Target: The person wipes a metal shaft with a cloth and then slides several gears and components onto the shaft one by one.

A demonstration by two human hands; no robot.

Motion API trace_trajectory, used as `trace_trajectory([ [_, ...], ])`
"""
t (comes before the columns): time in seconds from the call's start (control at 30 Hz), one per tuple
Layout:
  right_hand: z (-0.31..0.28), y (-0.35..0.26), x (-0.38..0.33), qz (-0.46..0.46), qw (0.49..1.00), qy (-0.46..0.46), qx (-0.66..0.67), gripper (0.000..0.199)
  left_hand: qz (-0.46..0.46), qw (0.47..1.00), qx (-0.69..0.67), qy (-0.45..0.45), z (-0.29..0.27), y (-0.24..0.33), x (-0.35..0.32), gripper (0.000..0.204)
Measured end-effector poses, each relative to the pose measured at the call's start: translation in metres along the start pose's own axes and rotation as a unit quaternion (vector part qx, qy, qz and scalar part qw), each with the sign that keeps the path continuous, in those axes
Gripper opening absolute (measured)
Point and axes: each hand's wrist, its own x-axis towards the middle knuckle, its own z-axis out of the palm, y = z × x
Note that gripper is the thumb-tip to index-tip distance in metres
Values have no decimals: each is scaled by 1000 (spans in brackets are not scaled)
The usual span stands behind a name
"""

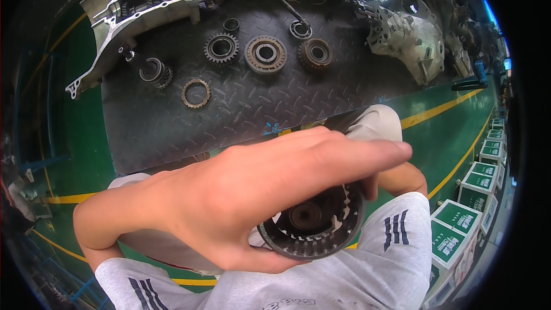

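My left hand [247, 189] reaches across from the left, close to the camera. It is closed around a dark, hollow cylindrical metal drum [348, 224] with a toothed inner rim. The thumb lies along the near side of the drum, and the fingers pass over its far side. Inside the drum a round hub [304, 214] with a central hole shows. My right forearm [404, 179] comes in from the right behind the left fingers. The right hand is mostly hidden there, so its grip cannot be made out. The drum is held above my lap, apart from the bench.
On the dark tread-plate bench [241, 109] lie a thin toothed ring [196, 105], several gears [265, 67], a bearing [299, 30] and a geared shaft [150, 69]. Open metal housings stand at the far left [166, 6] and right [407, 40]. Green-and-white boxes [456, 224] line the floor at right.
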Motion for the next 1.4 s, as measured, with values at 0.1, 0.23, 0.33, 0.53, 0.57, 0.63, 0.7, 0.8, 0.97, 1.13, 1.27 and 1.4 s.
trace_trajectory([
  [0.1,-1,-1,1,0,1000,-3,3,38,36,998,-41,-24,0,-10,2,80],
  [0.23,-3,-3,4,-3,1000,-6,12,36,105,994,39,-4,1,-11,3,79],
  [0.33,-6,-1,3,-7,1000,-20,12,35,75,997,2,-6,1,-12,2,78],
  [0.53,3,-5,9,-28,997,67,34,29,75,993,80,44,2,-6,4,79],
  [0.57,1,0,8,-31,997,63,35,29,77,993,83,43,4,-4,3,79],
  [0.63,-7,15,-2,-16,998,-32,-55,25,81,993,79,39,4,-4,3,80],
  [0.7,-7,7,0,2,999,-36,-30,23,61,994,80,31,3,0,4,78],
  [0.8,-5,-16,9,17,999,-37,4,20,42,997,65,8,0,2,4,73],
  [0.97,-2,-37,20,-2,1000,-19,19,20,53,998,35,5,3,1,6,64],
  [1.13,-1,18,10,-11,1000,9,-23,21,102,993,43,39,9,-11,3,62],
  [1.27,-5,29,8,5,999,-30,-16,21,118,992,9,40,8,-14,4,64],
  [1.4,3,-2,16,2,999,3,51,23,78,997,-4,22,6,-5,4,65],
])
